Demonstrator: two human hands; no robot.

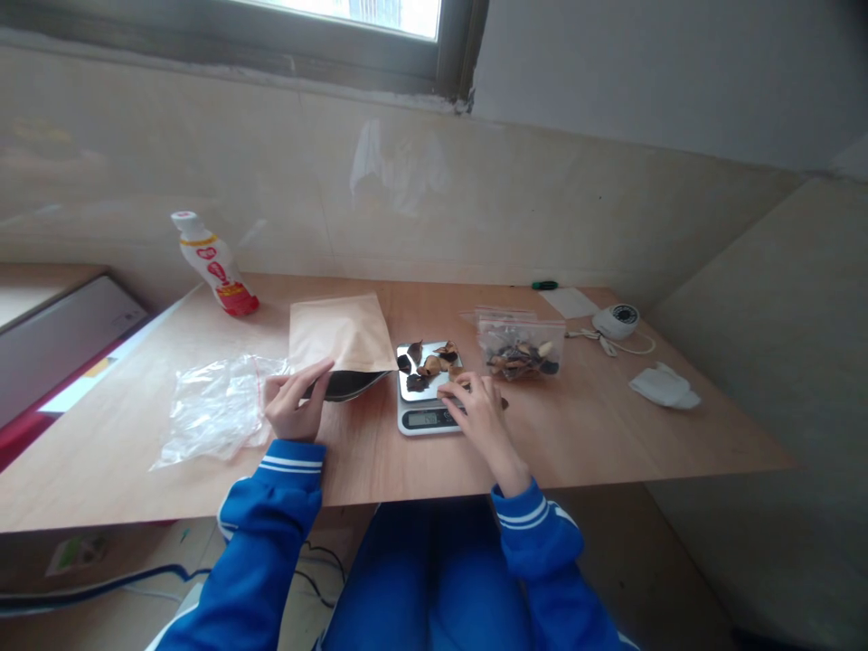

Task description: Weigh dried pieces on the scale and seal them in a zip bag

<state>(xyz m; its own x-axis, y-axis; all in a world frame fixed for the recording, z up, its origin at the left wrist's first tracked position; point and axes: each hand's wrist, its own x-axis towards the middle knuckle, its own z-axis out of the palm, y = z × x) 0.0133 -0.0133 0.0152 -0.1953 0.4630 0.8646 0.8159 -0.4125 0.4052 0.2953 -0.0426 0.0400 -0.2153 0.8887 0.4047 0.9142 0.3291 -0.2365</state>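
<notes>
I watch from far away through the head camera. My left hand (291, 407) is bent and pinches the low edge of a brown paper pouch (339, 333), which lies flat on the wooden table (610, 434) with its dark mouth showing. A corner of the pouch is just beside the metal top of a kitchen scale (424, 418). My right hand (478, 418) curls over the near right corner of the scale, right by the dark dried bits (427, 366) piled on top. I cannot tell if it is holding a bit or only touching.

Things could go wrong here. If my right hand bumps the pile, bits could slide off the scale and fall on the table. If the pouch presses on the scale, the number on the screen could be wrong. If my left hand lets go, the pouch mouth could fall shut.

I count two hands, one pouch, one scale, and about ten bits, though some overlap. There is one zip bag (521, 348) full of more bits, too packed to count. There is also one flat clear bag (217, 411) by my left hand, and one bottle (215, 264) with a red bottom.
</notes>
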